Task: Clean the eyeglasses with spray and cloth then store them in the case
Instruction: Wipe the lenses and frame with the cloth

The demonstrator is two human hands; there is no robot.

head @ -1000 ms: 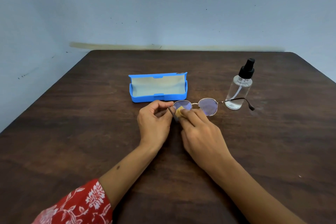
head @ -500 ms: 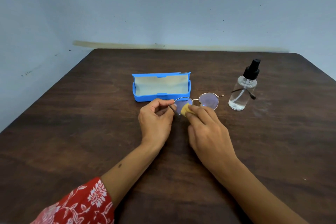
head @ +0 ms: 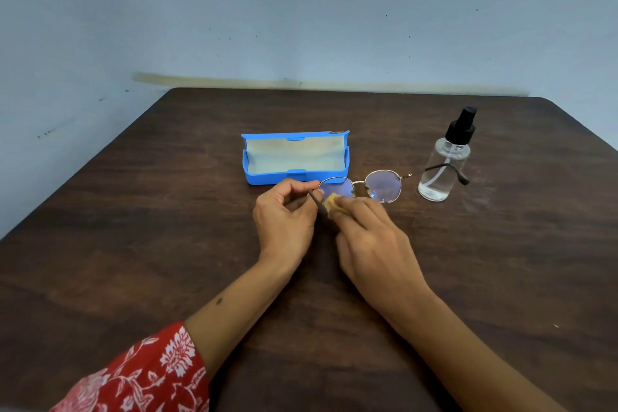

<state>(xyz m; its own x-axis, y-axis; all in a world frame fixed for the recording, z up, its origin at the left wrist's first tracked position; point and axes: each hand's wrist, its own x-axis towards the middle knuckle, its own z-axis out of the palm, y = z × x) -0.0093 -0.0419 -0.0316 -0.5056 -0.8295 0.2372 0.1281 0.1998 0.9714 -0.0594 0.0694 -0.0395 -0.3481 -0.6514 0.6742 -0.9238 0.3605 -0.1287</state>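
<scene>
Thin gold-rimmed eyeglasses point(head: 383, 186) with round lenses hover just above the dark wooden table point(head: 133, 244), in front of the open blue case point(head: 296, 157). My left hand point(head: 284, 217) pinches the frame at its left hinge, the temple arm pointing back toward me. My right hand point(head: 371, 241) holds a small yellow cloth point(head: 332, 201) pressed against the left lens. The other temple arm sticks out in front of the clear spray bottle point(head: 443, 164) with a black pump, standing at the right.
The case lies open with a pale lining, its lid upright behind it. A pale blue wall runs along the table's far edge and left side. Bare tabletop lies to the left and right of my arms.
The glasses have turned, so the right temple arm swung back in front of the bottle. My right hand's cloth shifted slightly on the left lens. My left hand's grip stayed the same.
</scene>
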